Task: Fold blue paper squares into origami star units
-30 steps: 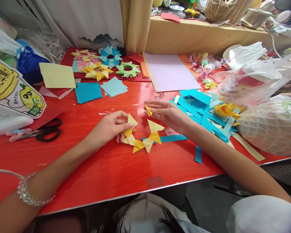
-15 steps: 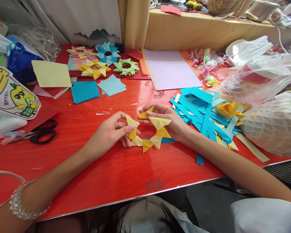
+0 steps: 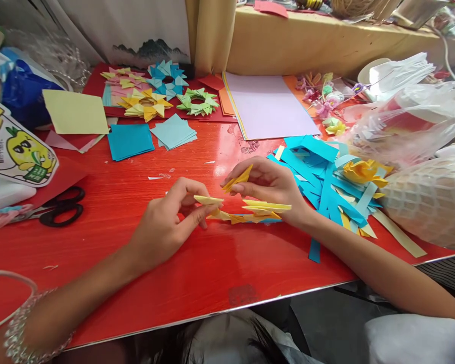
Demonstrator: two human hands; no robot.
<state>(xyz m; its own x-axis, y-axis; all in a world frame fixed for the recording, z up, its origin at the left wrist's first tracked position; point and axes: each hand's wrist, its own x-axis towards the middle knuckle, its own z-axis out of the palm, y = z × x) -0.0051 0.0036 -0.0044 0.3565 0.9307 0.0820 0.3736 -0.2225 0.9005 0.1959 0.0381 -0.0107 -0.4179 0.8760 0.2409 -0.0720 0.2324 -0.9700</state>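
A curved chain of folded yellow and pale yellow paper pieces (image 3: 239,218) is seen nearly edge-on above the red table. My left hand (image 3: 170,217) pinches its left end between thumb and fingers. In the fingertips of my right hand (image 3: 271,186) is a separate folded orange-yellow piece (image 3: 238,180), tilted with its point up. The chain's right end lies close under my right palm; whether it touches the hand is unclear.
Finished paper rings (image 3: 197,102) and blue squares (image 3: 131,142) lie at the back of the red table (image 3: 174,298). Black-handled scissors (image 3: 62,207) are at left, lilac sheets (image 3: 269,106) behind, blue strips (image 3: 316,177) and a netted bag (image 3: 420,202) at right.
The chain has tipped from facing the camera to nearly edge-on. My right hand has moved slightly right, with the separate piece raised and turned more upright. My left hand keeps its pinch.
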